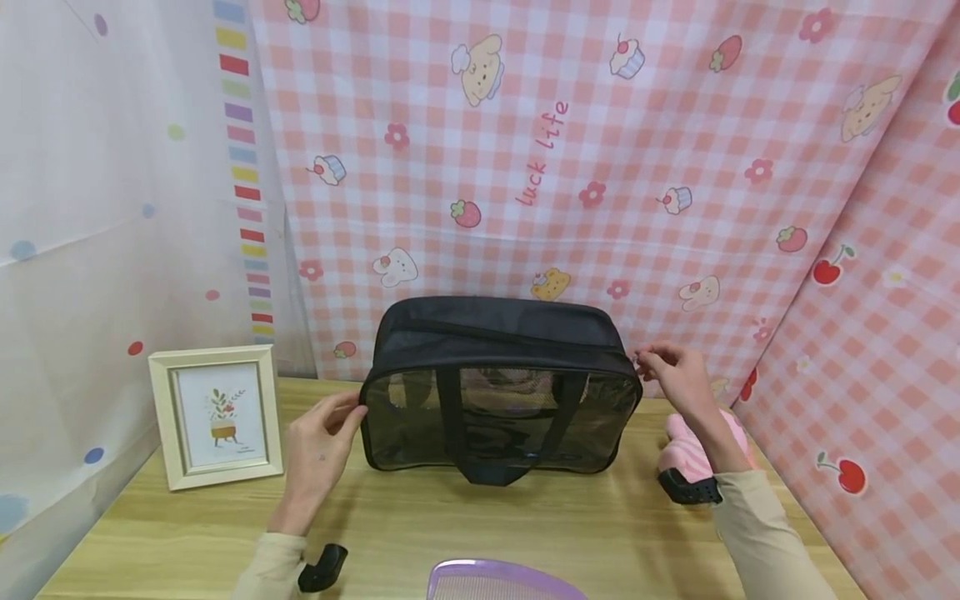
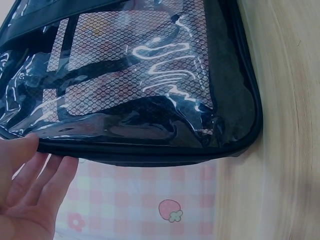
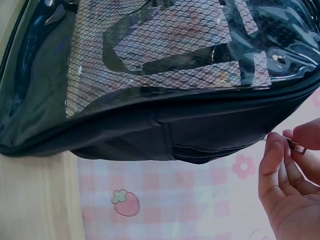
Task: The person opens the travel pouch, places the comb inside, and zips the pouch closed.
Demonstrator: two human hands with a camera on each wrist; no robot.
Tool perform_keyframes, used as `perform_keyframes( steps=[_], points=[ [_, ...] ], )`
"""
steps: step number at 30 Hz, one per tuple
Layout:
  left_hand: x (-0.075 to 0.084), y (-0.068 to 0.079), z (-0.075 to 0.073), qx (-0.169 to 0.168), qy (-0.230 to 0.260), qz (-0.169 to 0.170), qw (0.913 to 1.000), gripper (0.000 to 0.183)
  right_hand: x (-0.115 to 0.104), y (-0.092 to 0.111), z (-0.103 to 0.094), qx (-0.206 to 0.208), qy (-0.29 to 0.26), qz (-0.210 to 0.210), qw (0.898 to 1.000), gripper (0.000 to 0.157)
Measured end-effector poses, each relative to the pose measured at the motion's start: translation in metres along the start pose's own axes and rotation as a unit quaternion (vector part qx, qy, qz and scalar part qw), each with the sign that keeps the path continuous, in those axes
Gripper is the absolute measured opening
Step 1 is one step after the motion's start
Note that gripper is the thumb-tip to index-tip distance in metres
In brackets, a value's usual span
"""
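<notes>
A black toiletry bag (image 1: 510,333) with see-through front panel and two dark straps stands upright on the table. My left hand (image 1: 321,442) pinches its left side edge, thumb in front and fingers behind, as the left wrist view shows (image 2: 32,192). Beyond the bag's upper right corner, my right hand (image 1: 678,375) pinches a small metal zipper pull (image 3: 296,146) between thumb and fingers. A dark zipper line (image 1: 480,333) runs across the bag's top to that corner. Mesh (image 3: 165,45) shows through the clear panel.
A cream picture frame (image 1: 161,425) stands at the left. Partly behind my right forearm lies a pink striped item (image 1: 682,454). At the front edge is a purple comb (image 1: 502,571). Pink checked cloth (image 1: 510,167) hangs close behind the bag.
</notes>
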State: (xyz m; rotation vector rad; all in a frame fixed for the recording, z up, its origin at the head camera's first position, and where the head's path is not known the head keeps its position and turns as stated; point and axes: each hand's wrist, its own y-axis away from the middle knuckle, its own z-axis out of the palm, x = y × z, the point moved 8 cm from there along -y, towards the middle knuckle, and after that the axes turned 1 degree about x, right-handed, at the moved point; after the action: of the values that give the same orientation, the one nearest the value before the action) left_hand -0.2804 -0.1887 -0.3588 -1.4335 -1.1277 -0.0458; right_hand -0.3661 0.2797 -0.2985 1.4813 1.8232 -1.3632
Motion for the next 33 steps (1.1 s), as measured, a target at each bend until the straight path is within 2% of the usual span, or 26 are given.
perform_keyframes(
  steps=[6, 14, 22, 28, 33],
  points=[
    [0.000, 0.001, 0.001, 0.001, 0.011, 0.003, 0.9999, 0.018, -0.018, -0.006, 0.001, -0.042, 0.043, -0.022, 0.998, 0.023],
    [0.000, 0.001, 0.001, 0.008, 0.018, 0.007, 0.9998, 0.017, -0.045, -0.015, 0.006, -0.104, 0.091, -0.054, 0.989, 0.021],
    [0.002, 0.001, 0.001, 0.014, 0.008, 0.027, 0.9995, 0.017, -0.067, -0.022, 0.014, -0.131, 0.166, -0.081, 0.974, 0.017],
    [0.002, 0.001, 0.002, 0.012, 0.011, 0.025, 0.9996, 0.017, -0.077, -0.025, 0.021, -0.147, 0.174, -0.081, 0.970, 0.017],
    [0.002, 0.002, 0.000, 0.009, 0.013, 0.019, 0.9997, 0.017, -0.084, -0.027, 0.027, -0.153, 0.202, -0.081, 0.964, 0.019]
  ],
)
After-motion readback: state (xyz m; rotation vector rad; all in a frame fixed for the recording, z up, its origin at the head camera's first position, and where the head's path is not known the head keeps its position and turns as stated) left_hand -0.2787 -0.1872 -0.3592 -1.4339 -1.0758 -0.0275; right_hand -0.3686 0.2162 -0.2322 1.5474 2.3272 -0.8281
